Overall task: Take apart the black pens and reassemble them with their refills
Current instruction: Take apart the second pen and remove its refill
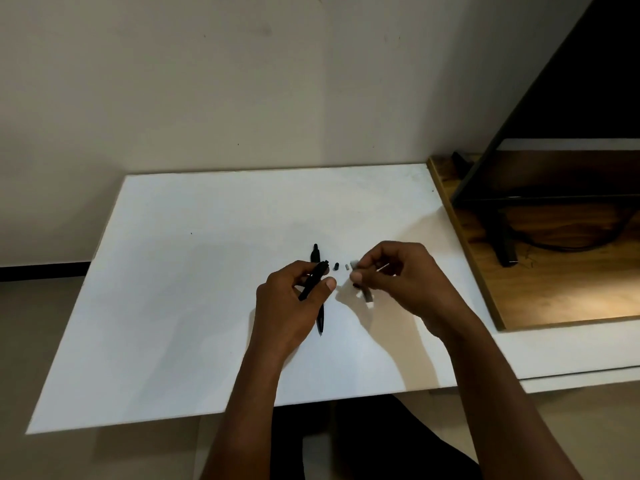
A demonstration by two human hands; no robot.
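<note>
Head view, looking down at a person seated at the tabletop [173,306]. The left hand [294,296] has its fingers curled round a black pen barrel [311,279] and holds it slanted just above the white surface. The right hand [401,282] is close beside it, with thumb and fingertips pinched on a small pale part [367,295] that pokes out below the thumb. That part is blurred; it may be a refill or a sleeve, and I cannot tell which.

In the gap between the two hands, a short black piece [335,266] and a small grey piece [347,267] lie on the tabletop just beside one another. A second black pen [321,320] lies flat, pointing away from the person. Its middle is hidden under the left hand and its far end shows beyond the fingers.

Off to the right, a wooden surface [554,299] butts against the tabletop and carries a black stand [502,237]. A pale wall [207,81] rises behind.
</note>
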